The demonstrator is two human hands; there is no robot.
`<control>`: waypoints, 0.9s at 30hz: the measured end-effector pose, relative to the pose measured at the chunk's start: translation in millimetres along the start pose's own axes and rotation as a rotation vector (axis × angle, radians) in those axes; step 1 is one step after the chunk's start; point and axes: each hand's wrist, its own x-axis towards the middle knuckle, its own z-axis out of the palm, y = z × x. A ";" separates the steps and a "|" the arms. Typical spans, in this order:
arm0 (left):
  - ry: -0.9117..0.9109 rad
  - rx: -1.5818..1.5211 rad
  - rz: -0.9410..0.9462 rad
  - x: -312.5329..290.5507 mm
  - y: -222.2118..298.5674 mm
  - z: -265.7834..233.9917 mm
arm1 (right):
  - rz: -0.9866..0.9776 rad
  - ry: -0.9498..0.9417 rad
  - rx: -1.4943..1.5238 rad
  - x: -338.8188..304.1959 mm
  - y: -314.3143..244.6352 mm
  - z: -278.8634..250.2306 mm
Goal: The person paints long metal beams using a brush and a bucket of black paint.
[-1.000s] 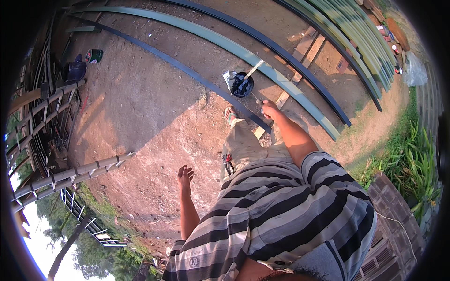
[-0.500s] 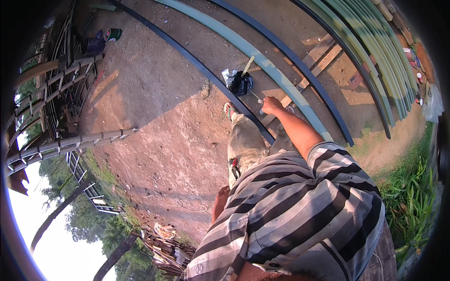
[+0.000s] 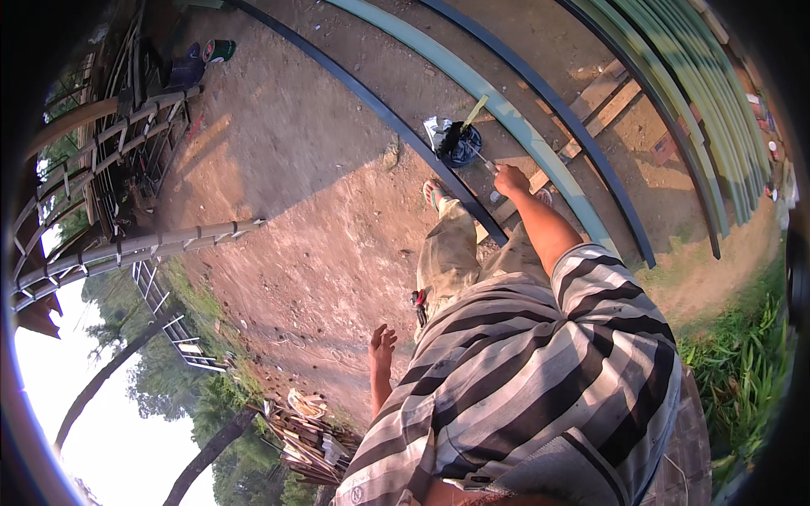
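Right grip (image 3: 510, 179) clamped on thin-handled tool (image 3: 490, 165), far end at black bucket (image 3: 460, 158); left grip (image 3: 382, 341) loose, fingers apart, above dirt ground (image 3: 312, 253).

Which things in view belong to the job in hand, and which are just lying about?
Likely in use:
thin-handled tool in the right hand
dark container at its far end
perhaps the green beam alongside

Likely lying about:
green can on the ground
woodpile near the trees
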 end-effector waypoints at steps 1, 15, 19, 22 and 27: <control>0.008 -0.013 -0.015 3.7 -5.2 -6.6 | -0.017 -0.023 -0.033 -1.4 -6.4 -3.5; -0.039 -0.001 0.051 26.2 7.9 -7.7 | 0.001 0.080 -0.001 -7.2 -24.3 28.3; 0.003 -0.040 0.017 25.3 10.7 -4.9 | -0.036 0.077 -0.050 -25.8 -17.5 37.5; -0.048 -0.021 0.029 31.8 2.3 -4.1 | -0.032 0.108 -0.016 -26.9 -12.6 33.1; -0.049 -0.037 0.025 39.2 -3.5 -3.4 | -0.065 0.068 -0.061 -31.1 -14.9 12.9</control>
